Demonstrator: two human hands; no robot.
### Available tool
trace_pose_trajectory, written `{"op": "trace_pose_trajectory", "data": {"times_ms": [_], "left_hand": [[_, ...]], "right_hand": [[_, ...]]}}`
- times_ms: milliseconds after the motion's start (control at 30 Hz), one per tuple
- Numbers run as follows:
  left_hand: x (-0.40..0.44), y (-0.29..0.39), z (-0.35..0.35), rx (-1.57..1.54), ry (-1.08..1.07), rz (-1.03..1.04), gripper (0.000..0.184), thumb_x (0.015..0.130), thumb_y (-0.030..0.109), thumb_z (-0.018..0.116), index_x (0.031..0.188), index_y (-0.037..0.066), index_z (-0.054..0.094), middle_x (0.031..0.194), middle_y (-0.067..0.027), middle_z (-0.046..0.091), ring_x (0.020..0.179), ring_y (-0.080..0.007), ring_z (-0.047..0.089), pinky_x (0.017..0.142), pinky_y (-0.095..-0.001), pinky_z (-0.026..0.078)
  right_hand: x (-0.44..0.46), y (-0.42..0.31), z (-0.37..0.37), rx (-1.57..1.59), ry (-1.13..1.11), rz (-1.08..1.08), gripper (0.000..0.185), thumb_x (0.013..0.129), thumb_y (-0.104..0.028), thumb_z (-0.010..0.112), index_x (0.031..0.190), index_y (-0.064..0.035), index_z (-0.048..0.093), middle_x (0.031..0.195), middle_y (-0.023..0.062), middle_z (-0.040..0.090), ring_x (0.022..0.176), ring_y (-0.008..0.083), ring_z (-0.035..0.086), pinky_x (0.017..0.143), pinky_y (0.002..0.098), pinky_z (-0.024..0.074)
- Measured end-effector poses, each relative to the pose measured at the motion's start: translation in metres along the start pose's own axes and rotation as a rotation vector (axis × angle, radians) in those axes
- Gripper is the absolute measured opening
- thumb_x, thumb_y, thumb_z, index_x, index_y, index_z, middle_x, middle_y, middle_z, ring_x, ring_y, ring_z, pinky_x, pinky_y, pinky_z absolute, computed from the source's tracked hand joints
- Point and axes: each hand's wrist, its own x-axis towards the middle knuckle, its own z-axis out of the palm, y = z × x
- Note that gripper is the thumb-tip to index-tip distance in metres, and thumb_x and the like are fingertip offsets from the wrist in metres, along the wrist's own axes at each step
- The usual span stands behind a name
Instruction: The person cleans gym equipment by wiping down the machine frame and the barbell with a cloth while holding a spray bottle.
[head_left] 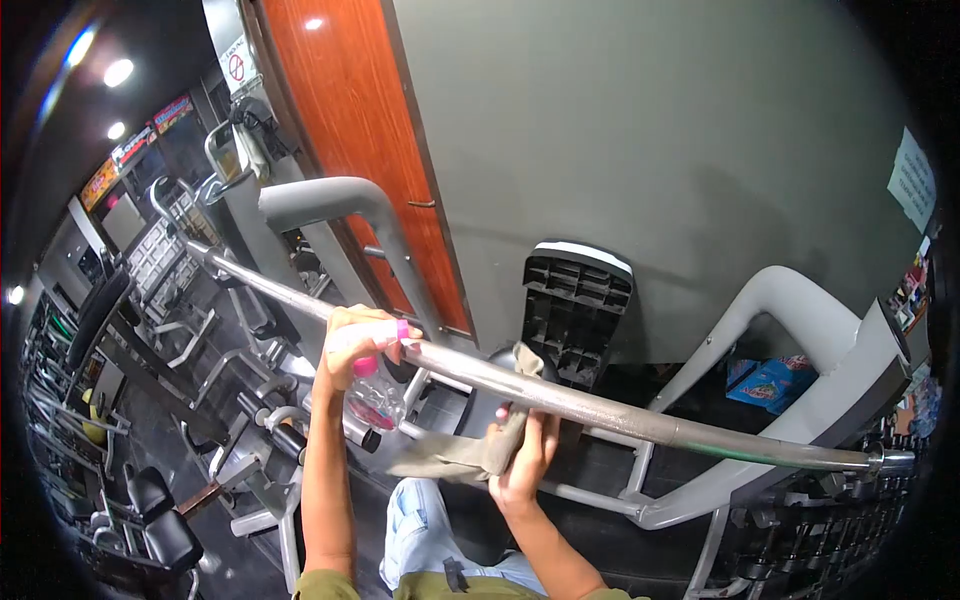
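A long metal barbell bar runs slantwise across the view, resting on a grey rack. My left hand is closed around the head of a spray bottle, just at the bar's near side. Its nozzle is pink and white, and its clear body hangs below the hand. My right hand is closed on a greyish cloth beneath the bar. One end of the cloth sticks up beside the bar, and another trails left. Whether the fingers touch the bar I cannot tell.
Grey rack uprights curve up at left and right. A black step platform leans on the grey wall. Blue packets lie behind the right upright, dumbbells sit lower right, and gym machines fill the left.
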Motion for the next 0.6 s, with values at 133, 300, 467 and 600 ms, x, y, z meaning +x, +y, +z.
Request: {"op": "trace_pose_trajectory", "data": {"times_ms": [133, 300, 467, 600], "left_hand": [[-0.003, -0.003, 0.005, -0.084, 0.046, 0.055, 0.058, 0.072, 0.042, 0.053, 0.096, -0.004, 0.078, 0.075, -0.0178, 0.073, 0.068, -0.0262, 0.068, 0.068, -0.0341, 0.052], [-0.002, 0.002, 0.009, -0.046, 0.086, 0.108, 0.058, 0.075, 0.043, 0.053, 0.097, -0.004, 0.078, 0.066, -0.0137, 0.069, 0.068, -0.0260, 0.069, 0.071, -0.0344, 0.051], [-0.005, -0.005, 0.012, 0.007, 0.093, 0.152, 0.058, 0.077, 0.045, 0.051, 0.097, -0.002, 0.078, 0.067, -0.0125, 0.070, 0.068, -0.0251, 0.068, 0.071, -0.0343, 0.049], [-0.007, 0.003, 0.011, 0.148, 0.106, 0.173, 0.055, 0.079, 0.042, 0.049, 0.099, 0.000, 0.078, 0.068, -0.0092, 0.071, 0.072, -0.0243, 0.067, 0.078, -0.0344, 0.043]], "right_hand": [[-0.009, 0.013, 0.036, 0.249, -0.207, 0.007, 0.028, 0.107, -0.030, 0.045, 0.130, -0.0147, 0.049, 0.106, 0.0054, 0.058, 0.092, 0.0139, 0.055, 0.065, 0.0316, 0.0496], [0.005, 0.035, 0.044, 0.519, -0.268, 0.258, 0.027, 0.106, -0.029, 0.044, 0.120, -0.0087, 0.055, 0.101, 0.0077, 0.060, 0.076, 0.0146, 0.056, 0.055, 0.0303, 0.0461], [0.029, 0.008, -0.010, 0.240, -0.316, 0.324, 0.021, 0.100, -0.011, 0.051, 0.094, 0.0030, 0.064, 0.088, 0.0133, 0.061, 0.059, 0.0143, 0.051, 0.052, 0.0306, 0.0460], [0.005, -0.049, -0.020, 0.104, -0.166, 0.085, 0.017, 0.104, -0.013, 0.044, 0.110, -0.0023, 0.057, 0.089, 0.0104, 0.052, 0.072, 0.0146, 0.049, 0.048, 0.0248, 0.0378]]}}
